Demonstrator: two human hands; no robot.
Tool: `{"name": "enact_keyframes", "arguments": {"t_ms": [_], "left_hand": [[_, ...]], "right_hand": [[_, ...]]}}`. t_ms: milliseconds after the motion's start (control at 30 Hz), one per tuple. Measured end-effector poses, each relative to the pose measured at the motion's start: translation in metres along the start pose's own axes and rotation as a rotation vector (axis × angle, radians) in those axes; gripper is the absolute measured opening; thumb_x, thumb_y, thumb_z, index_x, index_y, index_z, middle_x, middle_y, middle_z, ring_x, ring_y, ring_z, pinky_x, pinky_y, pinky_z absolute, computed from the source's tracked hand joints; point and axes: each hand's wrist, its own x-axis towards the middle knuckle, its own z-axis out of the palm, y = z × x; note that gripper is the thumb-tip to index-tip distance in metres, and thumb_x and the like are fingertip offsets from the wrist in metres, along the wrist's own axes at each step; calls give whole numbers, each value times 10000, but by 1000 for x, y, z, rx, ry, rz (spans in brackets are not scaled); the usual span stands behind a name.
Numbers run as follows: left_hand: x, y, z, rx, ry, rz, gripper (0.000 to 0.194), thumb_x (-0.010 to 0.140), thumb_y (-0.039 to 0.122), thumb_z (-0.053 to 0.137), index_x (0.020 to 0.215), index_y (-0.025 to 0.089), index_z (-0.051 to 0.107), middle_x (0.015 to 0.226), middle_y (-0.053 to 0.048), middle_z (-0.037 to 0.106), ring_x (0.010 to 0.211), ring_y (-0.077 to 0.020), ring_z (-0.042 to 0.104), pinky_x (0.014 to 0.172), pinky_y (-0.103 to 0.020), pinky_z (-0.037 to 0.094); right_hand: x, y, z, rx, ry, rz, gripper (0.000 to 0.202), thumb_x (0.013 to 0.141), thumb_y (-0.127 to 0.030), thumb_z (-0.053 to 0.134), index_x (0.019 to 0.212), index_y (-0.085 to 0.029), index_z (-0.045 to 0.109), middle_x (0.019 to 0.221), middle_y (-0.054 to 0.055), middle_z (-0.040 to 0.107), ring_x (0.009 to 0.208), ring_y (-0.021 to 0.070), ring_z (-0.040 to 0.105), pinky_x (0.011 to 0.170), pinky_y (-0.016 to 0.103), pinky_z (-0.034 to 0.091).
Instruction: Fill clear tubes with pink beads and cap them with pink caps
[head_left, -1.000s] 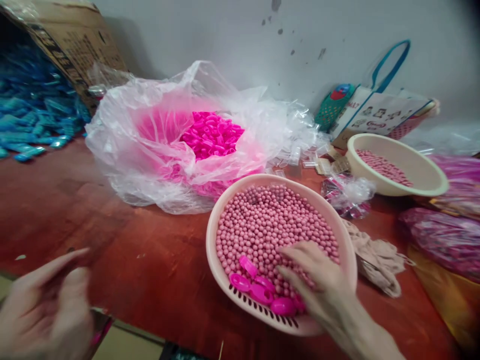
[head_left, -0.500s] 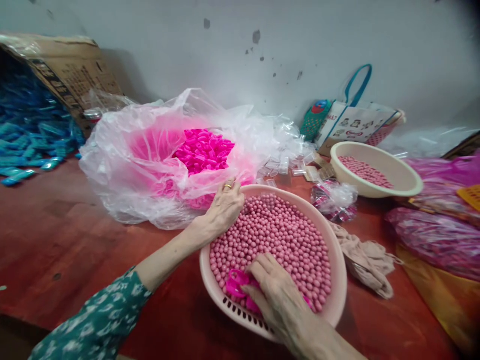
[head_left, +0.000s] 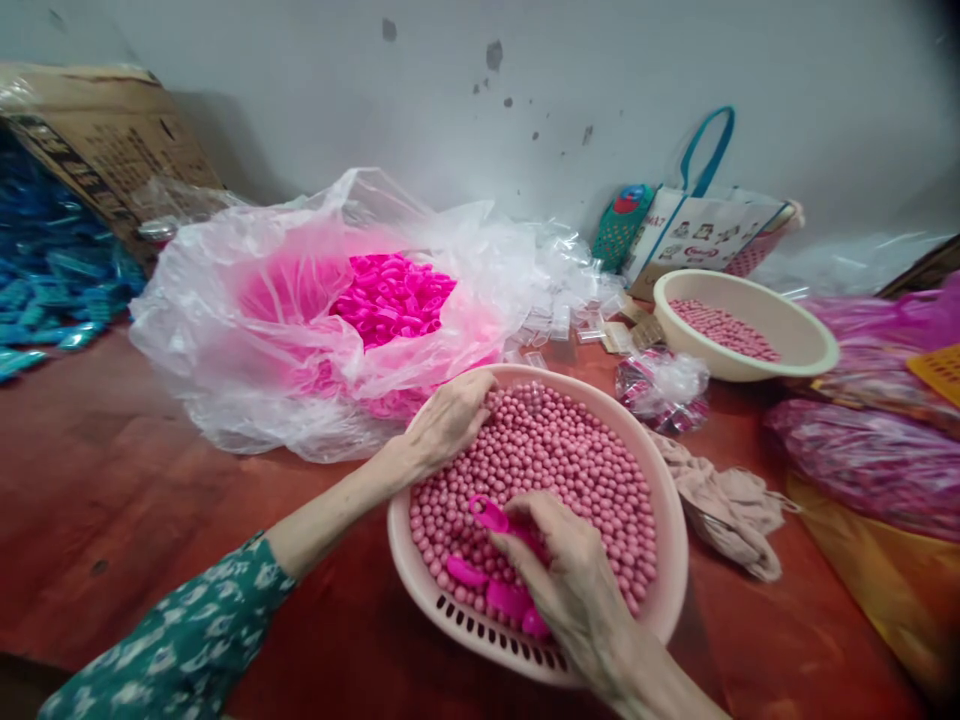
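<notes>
A pale pink basket (head_left: 675, 560) with slots in its front side holds many round pink beads (head_left: 592, 450). My right hand (head_left: 562, 560) is closed on a bright pink plastic piece (head_left: 489, 513) above the beads. More bright pink pieces (head_left: 508, 598) lie on the beads below that hand. My left hand (head_left: 452, 415) rests over the basket's upper left rim, its fingers bent down at the beads; whether anything is between the fingertips is hidden.
Behind on the left, a clear plastic bag (head_left: 187, 300) holds many bright pink pieces (head_left: 394, 295). A cream bowl (head_left: 814, 355) of pink beads, a cloth (head_left: 731, 515), a tote bag (head_left: 697, 235) and wrapped bundles (head_left: 862, 460) stand right. Blue packets (head_left: 75, 270) and a cardboard box (head_left: 127, 140) are far left.
My right hand has lifted a pink piece off the beads, while other pieces lie below it. My left hand has turned over the rim, fingers lower toward the beads. The view has shifted slightly.
</notes>
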Motion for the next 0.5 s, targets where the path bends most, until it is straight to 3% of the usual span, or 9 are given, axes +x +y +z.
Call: {"name": "enact_keyframes", "arguments": {"t_ms": [100, 200, 333, 500], "left_hand": [[-3, 2, -6, -193, 51, -89, 314, 770, 120, 500, 1083, 125, 495, 863, -46, 617, 803, -175, 598, 750, -337, 475], [-16, 13, -14, -381, 43, -153, 283, 756, 148, 515, 1037, 112, 518, 870, -56, 647, 781, -165, 624, 716, -311, 497], [-41, 38, -19, -555, -36, -228, 198, 711, 135, 560, 905, 102, 586, 821, -55, 654, 746, -158, 611, 677, -282, 494], [-64, 59, -9, -608, -173, -249, 256, 662, 37, 513, 872, 137, 622, 848, -26, 624, 810, -164, 571, 746, -274, 449]], "right_hand": [[0, -3, -5, 75, 35, 54, 73, 850, -183, 535, 906, -196, 580, 820, 9, 634, 744, 145, 594, 675, 257, 443], [2, -3, -8, 134, 88, 112, 70, 843, -223, 551, 898, -200, 587, 819, 6, 641, 750, 150, 603, 675, 265, 454], [3, -1, -8, 291, 157, 161, 93, 837, -270, 569, 902, -209, 596, 836, 8, 659, 785, 160, 617, 716, 289, 489], [2, 2, -5, 421, 155, 191, 180, 840, -280, 572, 1005, -211, 594, 964, 46, 662, 897, 191, 622, 799, 344, 517]]}}
